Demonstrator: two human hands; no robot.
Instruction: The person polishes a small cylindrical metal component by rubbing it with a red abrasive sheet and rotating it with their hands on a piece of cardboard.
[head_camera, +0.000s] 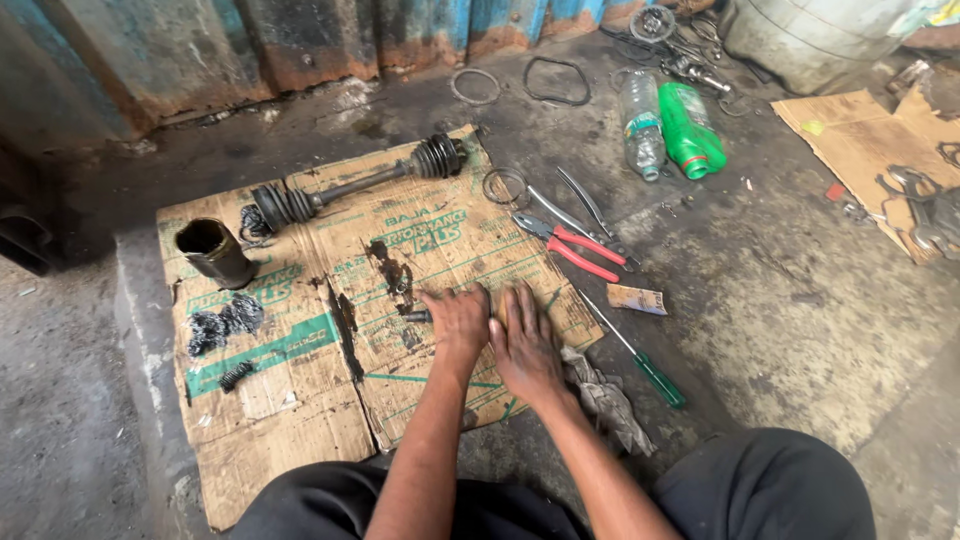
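Note:
Both my hands rest side by side on a greasy flattened cardboard sheet (280, 420) on the floor. My left hand (457, 320) is curled over a small dark metal part (416, 316) that pokes out at its left side. My right hand (523, 340) lies flat, fingers together, pressed on the cardboard beside it. A drive shaft (350, 184) with two black rubber boots lies across the far part of the sheet. A dark cup-shaped joint housing (213, 252) stands at the far left, with black grease blobs (222, 322) near it.
Red-handled pliers (572, 247), thin pliers (588, 208), a metal clamp ring (504, 186) and a green-handled screwdriver (640, 358) lie right of the sheet. A dirty rag (605, 400) sits by my right wrist. A clear bottle (642, 124) and a green bottle (689, 128) lie farther back; more cardboard (860, 140) at far right.

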